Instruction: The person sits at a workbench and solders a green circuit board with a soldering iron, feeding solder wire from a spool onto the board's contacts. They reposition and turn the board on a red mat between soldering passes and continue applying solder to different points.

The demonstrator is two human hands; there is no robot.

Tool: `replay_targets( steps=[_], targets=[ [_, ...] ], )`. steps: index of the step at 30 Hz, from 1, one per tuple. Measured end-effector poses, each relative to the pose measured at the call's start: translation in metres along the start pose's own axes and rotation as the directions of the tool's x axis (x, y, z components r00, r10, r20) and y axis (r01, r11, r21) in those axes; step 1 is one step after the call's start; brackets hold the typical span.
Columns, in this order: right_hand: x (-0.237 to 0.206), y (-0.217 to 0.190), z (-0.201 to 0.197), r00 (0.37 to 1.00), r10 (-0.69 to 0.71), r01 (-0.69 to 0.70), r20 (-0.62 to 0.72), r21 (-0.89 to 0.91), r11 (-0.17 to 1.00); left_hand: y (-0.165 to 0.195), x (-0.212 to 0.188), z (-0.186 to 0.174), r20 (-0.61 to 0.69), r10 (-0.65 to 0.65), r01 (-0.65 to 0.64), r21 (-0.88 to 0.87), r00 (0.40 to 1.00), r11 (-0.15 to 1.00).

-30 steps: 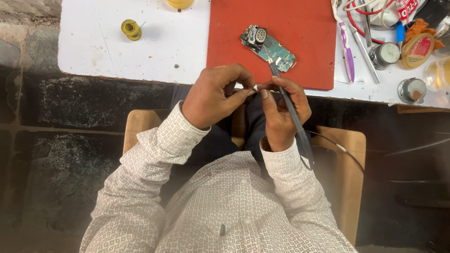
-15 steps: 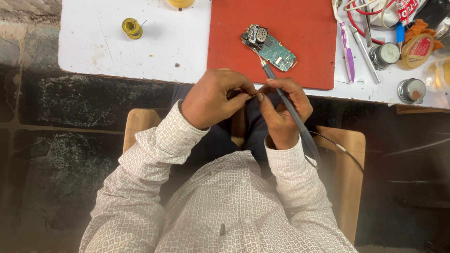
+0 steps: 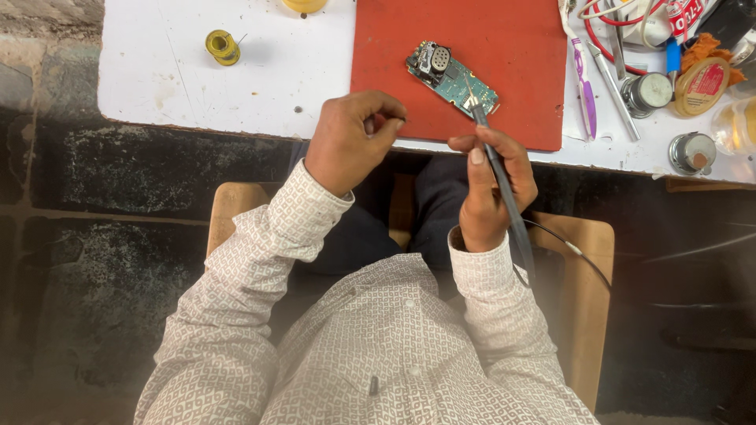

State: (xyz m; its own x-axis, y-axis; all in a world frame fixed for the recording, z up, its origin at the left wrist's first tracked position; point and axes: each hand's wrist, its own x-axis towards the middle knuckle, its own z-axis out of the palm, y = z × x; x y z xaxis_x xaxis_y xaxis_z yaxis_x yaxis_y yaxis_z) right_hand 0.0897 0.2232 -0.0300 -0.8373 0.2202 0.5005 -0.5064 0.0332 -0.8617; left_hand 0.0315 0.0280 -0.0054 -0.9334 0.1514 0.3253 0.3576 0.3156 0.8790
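Red mat (image 3: 512, 63), green circuit board (image 3: 457, 79)

A long-sleeved shirt is worn, off-white and covered with a small grey diamond pattern. The cuffs are closed at both wrists, just behind the bare left hand (image 3: 346, 142) and right hand (image 3: 490, 189). Small buttons are seen down the front. Dark trousers are worn below.

Matt red rubbery mat (image 3: 504, 71) on scuffed white tabletop (image 3: 236, 86); green circuit board (image 3: 453, 79) with dull metal parts (bare, no casing); dark matt plastic soldering iron (image 3: 504, 197); patterned cloth sleeves (image 3: 268, 260); shiny metal tins (image 3: 646, 90) far right.
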Motion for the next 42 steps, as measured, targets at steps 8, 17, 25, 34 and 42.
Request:
replay_targets(
  steps=[8,17,25,34,42],
  targets=[
    [-0.016,0.002,-0.010,0.999,-0.020,0.022,0.028,-0.057,0.998,-0.014,-0.004,0.010,-0.070,0.107,-0.093,0.183,0.992,0.979],
    [-0.016,-0.003,-0.006,0.996,-0.008,0.025,0.090,-0.188,0.982,-0.017,-0.007,0.014,-0.071,0.170,-0.146,0.264,0.983,0.953],
    [-0.002,0.001,0.001,0.979,-0.125,0.162,0.161,-0.241,0.957,-0.020,-0.003,0.011,-0.030,0.116,-0.106,0.224,0.993,0.969],
    [0.003,-0.001,0.007,0.971,-0.148,0.202,0.187,-0.315,0.927,-0.022,0.002,0.007,0.024,0.055,-0.059,0.196,0.998,0.979],
    [0.003,0.000,0.008,0.967,-0.161,0.222,0.196,-0.347,0.911,-0.022,0.001,0.008,0.016,0.070,-0.071,0.188,0.997,0.980]
  ],
)
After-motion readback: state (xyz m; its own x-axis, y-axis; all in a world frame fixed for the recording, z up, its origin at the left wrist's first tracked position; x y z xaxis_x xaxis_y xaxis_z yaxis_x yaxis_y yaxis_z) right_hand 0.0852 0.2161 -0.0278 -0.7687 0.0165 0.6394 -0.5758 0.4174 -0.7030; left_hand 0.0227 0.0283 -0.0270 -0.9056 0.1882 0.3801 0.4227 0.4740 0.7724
